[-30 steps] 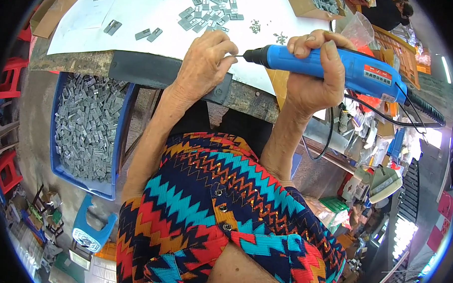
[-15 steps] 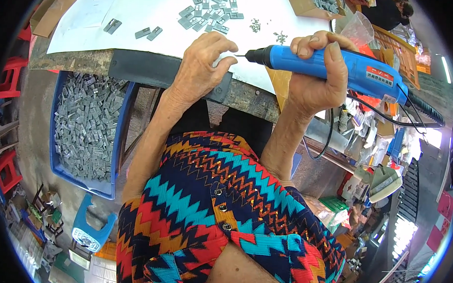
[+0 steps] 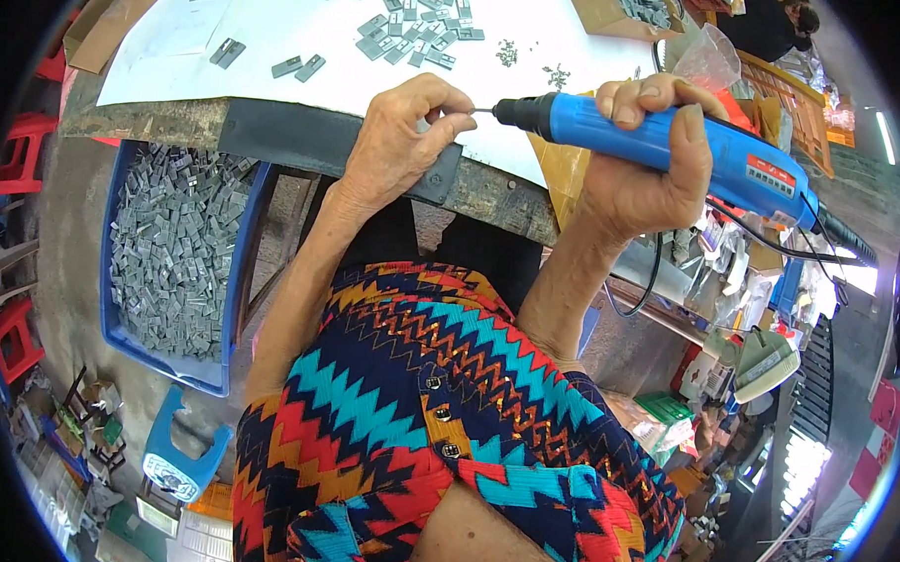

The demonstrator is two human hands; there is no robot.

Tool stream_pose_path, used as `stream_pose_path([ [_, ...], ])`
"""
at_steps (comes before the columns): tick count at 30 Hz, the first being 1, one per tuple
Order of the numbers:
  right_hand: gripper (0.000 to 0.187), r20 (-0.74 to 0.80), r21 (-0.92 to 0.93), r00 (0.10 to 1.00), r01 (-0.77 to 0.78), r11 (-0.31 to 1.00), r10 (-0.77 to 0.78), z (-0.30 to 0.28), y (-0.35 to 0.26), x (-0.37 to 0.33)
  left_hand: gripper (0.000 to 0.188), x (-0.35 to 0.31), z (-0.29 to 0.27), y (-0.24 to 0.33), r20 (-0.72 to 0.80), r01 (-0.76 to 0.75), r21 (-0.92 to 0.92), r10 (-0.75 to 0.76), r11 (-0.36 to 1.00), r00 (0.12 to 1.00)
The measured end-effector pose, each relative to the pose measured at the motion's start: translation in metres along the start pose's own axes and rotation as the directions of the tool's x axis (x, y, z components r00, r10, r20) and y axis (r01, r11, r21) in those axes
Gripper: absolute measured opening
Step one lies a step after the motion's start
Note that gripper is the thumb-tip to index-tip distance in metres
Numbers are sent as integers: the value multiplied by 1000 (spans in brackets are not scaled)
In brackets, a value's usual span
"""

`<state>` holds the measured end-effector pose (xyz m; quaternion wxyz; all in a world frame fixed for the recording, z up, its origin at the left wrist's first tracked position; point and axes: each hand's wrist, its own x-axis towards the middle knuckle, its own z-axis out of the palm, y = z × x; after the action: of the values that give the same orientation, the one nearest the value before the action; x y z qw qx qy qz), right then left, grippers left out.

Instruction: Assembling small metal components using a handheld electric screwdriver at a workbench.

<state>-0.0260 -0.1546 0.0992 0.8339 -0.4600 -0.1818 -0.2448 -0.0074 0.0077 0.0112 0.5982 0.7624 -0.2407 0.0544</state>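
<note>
My right hand [image 3: 652,164] grips a blue electric screwdriver [image 3: 740,157] with a black nose, held level and pointing left over the table's near edge. A thin metal bit [image 3: 485,111] sticks out of the nose. Thumb and forefinger of my left hand [image 3: 393,145] are closed together at the bit's tip; whatever lies between them is too small and hidden to make out. Beyond the hands, small grey rectangular pieces [image 3: 419,32] lie in a loose group on the white sheet [image 3: 280,32]. Two little heaps of tiny metal bits [image 3: 508,53] lie to their right.
Below the table at left stands a blue crate [image 3: 160,366] full of grey pieces. A cardboard box [image 3: 606,17] with more pieces sits at the far right, a clear plastic bag [image 3: 711,57] beside it. A dark cable [image 3: 657,268] hangs at right. Red stools [image 3: 23,152] stand far left.
My left thumb and forefinger have closed together at the bit's tip, from being apart. The screwdriver and my right hand have shifted slightly right and down.
</note>
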Motion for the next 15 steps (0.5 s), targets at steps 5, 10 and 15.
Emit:
stream_pose_path([
  [5, 23, 5, -10, 999, 36, 999, -36, 2, -5, 0, 10, -2, -3, 4, 31, 157, -161, -154, 974, 988],
  [10, 24, 15, 4, 999, 36, 999, -36, 3, -4, -1, 10, -4, -2, 2, 34, 157, -200, -153, 967, 988],
  [15, 24, 16, 26, 1000, 27, 999, -27, 3, -3, -1, 10, -6, -3, 3, 38, 172, -208, -168, 963, 985],
])
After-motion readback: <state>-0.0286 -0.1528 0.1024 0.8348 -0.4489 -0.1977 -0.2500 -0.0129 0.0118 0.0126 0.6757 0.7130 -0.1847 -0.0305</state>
